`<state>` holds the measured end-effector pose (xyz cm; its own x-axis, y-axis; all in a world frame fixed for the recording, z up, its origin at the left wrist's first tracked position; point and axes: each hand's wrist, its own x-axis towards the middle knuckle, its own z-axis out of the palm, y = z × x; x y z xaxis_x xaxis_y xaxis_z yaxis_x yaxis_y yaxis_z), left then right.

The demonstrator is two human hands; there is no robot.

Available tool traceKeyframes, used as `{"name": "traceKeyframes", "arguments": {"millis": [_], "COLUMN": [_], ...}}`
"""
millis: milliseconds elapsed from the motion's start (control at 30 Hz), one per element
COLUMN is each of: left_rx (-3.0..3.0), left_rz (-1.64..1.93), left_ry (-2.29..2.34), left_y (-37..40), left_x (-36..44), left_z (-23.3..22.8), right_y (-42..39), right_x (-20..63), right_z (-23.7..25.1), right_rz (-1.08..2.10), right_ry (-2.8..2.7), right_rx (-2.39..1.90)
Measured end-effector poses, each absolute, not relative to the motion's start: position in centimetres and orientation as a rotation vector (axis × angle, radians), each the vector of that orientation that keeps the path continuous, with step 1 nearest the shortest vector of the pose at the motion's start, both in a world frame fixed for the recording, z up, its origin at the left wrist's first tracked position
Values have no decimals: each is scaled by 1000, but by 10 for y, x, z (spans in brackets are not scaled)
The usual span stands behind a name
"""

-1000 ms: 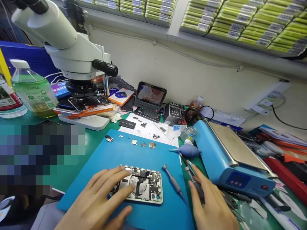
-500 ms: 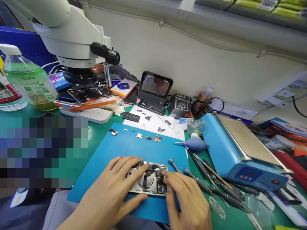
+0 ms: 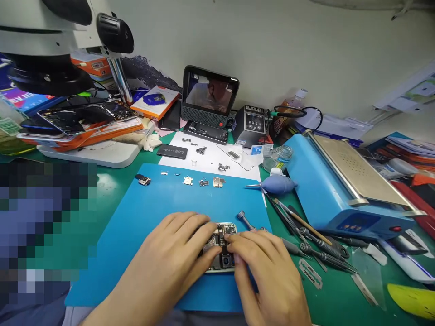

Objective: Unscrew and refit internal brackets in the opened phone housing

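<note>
Phone chassis, back open with boards and camera module exposed, lies flat on the blue mat near the mat's front edge, close to the person so both hands can work over it. Left hand lies spread, palm down, fingers flat across the chassis's left part, apparently pinning it so it won't slide; it grips nothing. Right hand comes in from the right with fingertips curled and pinched at the board near the camera end; whether they hold a small part or tool can't be told, fingers hide it. A grey screwdriver lies on the mat just beside the right hand, within easy reach. Small removed parts and shields sit in a row along the mat's far edge, apart from the work area, likely so they stay sorted; more bits lie on the white paper behind. Off the mat's right edge: blue dust blower, a fan of tweezers and drivers, then the blue heating plate. Microscope base with stacked phones occupies the bench's far left; a small screen stands at the back.
</note>
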<state>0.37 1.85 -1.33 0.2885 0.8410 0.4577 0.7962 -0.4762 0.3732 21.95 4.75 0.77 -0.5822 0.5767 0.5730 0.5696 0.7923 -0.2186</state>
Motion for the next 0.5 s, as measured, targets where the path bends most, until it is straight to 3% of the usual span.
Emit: {"name": "traceKeyframes", "arguments": {"millis": [500], "left_rx": [2672], "left_rz": [787], "left_ry": [1632], "left_y": [11], "left_x": [-14], "left_z": [-32], "right_y": [54], "right_x": [235], "right_z": [-7], "right_rz": [-136], "right_ry": [-2486], "right_rx": [-880]}}
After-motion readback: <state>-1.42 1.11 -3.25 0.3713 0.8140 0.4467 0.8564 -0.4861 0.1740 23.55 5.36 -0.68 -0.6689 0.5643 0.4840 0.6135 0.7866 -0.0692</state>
